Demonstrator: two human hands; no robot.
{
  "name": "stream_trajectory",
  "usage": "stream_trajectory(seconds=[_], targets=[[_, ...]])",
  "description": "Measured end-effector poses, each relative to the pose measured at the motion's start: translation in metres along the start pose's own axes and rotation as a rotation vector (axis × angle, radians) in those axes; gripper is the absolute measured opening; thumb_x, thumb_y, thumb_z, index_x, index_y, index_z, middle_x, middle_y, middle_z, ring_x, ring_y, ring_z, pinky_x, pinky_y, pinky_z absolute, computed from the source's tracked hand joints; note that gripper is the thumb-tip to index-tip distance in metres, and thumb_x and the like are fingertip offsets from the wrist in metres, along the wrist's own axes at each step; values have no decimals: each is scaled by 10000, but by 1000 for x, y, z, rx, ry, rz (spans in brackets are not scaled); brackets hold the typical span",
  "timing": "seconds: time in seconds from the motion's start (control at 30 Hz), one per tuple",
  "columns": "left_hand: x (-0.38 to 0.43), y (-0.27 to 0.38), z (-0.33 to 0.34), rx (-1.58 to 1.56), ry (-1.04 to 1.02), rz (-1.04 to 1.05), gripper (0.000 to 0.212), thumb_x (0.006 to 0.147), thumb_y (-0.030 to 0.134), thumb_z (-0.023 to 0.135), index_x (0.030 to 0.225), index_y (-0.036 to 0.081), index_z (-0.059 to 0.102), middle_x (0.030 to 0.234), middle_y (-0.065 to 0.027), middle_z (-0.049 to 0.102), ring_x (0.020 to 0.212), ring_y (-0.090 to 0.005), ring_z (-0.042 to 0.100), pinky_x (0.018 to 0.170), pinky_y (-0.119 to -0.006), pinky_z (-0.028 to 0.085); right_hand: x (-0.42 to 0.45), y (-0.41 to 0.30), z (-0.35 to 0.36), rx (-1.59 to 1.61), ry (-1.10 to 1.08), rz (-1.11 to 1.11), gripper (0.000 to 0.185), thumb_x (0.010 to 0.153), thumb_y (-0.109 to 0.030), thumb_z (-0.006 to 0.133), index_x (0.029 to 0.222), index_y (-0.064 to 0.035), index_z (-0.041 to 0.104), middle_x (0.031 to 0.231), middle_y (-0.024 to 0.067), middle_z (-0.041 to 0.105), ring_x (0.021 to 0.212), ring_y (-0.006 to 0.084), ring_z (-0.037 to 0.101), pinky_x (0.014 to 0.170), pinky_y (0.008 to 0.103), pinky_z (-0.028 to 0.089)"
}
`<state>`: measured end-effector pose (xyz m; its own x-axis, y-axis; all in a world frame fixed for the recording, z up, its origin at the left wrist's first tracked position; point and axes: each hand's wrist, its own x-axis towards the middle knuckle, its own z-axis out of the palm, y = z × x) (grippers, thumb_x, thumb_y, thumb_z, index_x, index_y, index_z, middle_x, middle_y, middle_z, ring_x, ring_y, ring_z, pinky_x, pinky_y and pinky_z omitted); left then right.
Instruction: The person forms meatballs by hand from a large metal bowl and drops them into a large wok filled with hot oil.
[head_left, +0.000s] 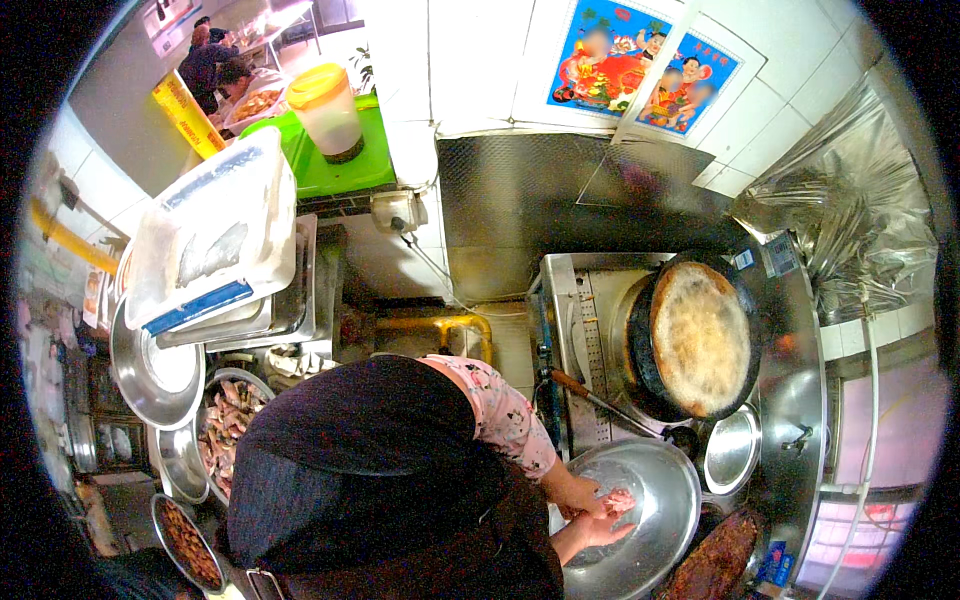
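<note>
My left hand (576, 491), below a pink floral sleeve, is over a wide metal bowl (667, 517). A lump of pink raw meat (619, 500) sits at its fingers. Just beside it, my right hand (594, 534) has its fingers stretched out and apart, close under the meat. The two hands overlap, so the contact between them is partly hidden. A dark cap (367, 465) covers much of the lower middle of the view. Along the bowl's upper edge lies a ladle with a wooden handle (570, 382).
Beyond the bowl, a black wok (645, 360) with a pale, foamy round surface (701, 337) rests on a steel stove (592, 289). A metal dish (731, 450) stands nearby. Behind me are a basin of cut meat pieces (225, 427), stacked trays (217, 232) and a green surface (360, 165).
</note>
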<state>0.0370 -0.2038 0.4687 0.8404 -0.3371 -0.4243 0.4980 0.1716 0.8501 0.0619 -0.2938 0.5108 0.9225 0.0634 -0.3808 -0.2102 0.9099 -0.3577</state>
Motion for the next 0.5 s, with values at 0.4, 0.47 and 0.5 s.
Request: stream_trajectory(seconds=[0.4, 0.47, 0.5], targets=[[-12, 19, -17, 511, -289, 217, 348, 763, 455, 548, 886, 146, 649, 835, -99, 646, 742, -195, 613, 654, -337, 481, -28, 9, -52, -6, -154, -61, 564, 826, -431, 470, 1166, 19, 450, 1086, 139, 551, 946, 235, 540, 839, 369, 452], [-22, 31, -25, 377, -410, 198, 261, 794, 317, 523, 779, 83, 637, 682, -42, 597, 632, -184, 564, 579, -314, 447, -31, 18, -34, -6, -148, -150, 500, 835, -388, 488, 1126, 18, 480, 1000, 111, 579, 890, 208, 554, 804, 331, 466], [-21, 17, -39, 408, -485, 386, 221, 799, 246, 511, 743, 68, 629, 597, -5, 556, 560, -176, 526, 525, -314, 420, -27, 30, -19, 18, 83, -153, 415, 855, -336, 488, 1074, 17, 502, 960, 99, 585, 842, 184, 564, 777, 311, 477]])
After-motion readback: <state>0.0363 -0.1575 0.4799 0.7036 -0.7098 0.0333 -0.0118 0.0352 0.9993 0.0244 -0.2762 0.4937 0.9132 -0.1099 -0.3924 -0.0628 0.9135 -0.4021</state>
